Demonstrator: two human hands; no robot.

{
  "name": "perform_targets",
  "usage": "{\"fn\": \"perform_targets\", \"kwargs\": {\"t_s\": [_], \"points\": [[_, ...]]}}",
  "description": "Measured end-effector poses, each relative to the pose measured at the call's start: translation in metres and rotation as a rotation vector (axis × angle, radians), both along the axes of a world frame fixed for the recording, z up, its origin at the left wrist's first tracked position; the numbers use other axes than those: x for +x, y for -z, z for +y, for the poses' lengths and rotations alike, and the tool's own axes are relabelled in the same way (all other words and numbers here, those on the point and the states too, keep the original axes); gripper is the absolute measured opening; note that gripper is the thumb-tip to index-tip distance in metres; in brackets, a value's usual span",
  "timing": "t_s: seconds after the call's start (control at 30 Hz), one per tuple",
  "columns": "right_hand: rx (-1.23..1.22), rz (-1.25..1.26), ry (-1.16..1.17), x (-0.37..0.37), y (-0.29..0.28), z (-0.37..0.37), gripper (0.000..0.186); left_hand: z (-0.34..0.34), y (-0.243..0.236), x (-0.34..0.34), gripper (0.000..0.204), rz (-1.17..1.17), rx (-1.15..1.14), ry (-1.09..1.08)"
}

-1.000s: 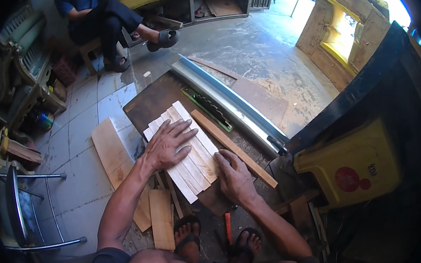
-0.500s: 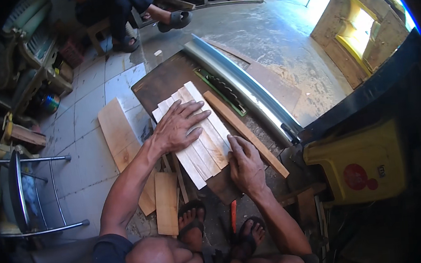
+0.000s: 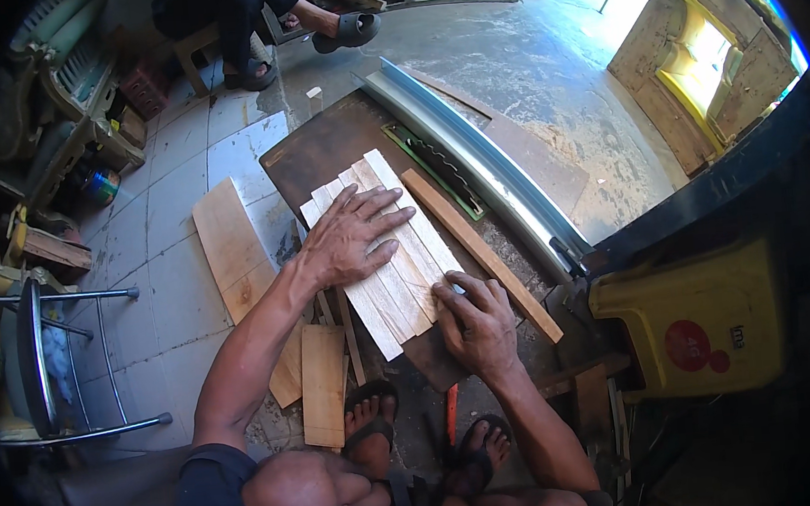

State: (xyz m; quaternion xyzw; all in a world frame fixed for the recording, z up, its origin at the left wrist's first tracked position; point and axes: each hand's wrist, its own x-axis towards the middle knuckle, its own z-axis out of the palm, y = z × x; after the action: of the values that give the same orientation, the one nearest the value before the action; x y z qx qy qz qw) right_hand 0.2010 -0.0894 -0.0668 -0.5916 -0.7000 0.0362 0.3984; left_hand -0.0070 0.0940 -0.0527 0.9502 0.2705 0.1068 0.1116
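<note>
Pale wood strips (image 3: 385, 297) lie side by side, with uneven ends, on the dark brown worktop (image 3: 307, 156). The left hand (image 3: 352, 240) is spread flat on top of them. The right hand (image 3: 482, 323) has bent fingers touching their right edge; whether it pinches a strip, one cannot tell. Just beside them lies a brown wood stick (image 3: 481, 255), then a green-edged slot (image 3: 435, 170) and a long metal rail (image 3: 474, 167).
</note>
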Motion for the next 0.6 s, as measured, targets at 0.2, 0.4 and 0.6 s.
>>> {"fn": "perform_targets", "kwargs": {"t_s": [0.2,0.4,0.6], "points": [[-0.017,0.000,-0.011,0.0031,0.0000,-0.0001,0.025,0.0012,0.0017,0.0007,0.056,-0.005,-0.005,0.001],[-0.034,-0.059,0.010,-0.0013,-0.0075,-0.0006,0.031,0.0015,0.0022,0.0008,0.058,0.048,-0.021,-0.023],[-0.020,-0.104,0.018,-0.0019,-0.0081,0.0026,0.035,0.0027,0.0029,-0.0002,0.056,-0.022,-0.032,-0.011]]}}
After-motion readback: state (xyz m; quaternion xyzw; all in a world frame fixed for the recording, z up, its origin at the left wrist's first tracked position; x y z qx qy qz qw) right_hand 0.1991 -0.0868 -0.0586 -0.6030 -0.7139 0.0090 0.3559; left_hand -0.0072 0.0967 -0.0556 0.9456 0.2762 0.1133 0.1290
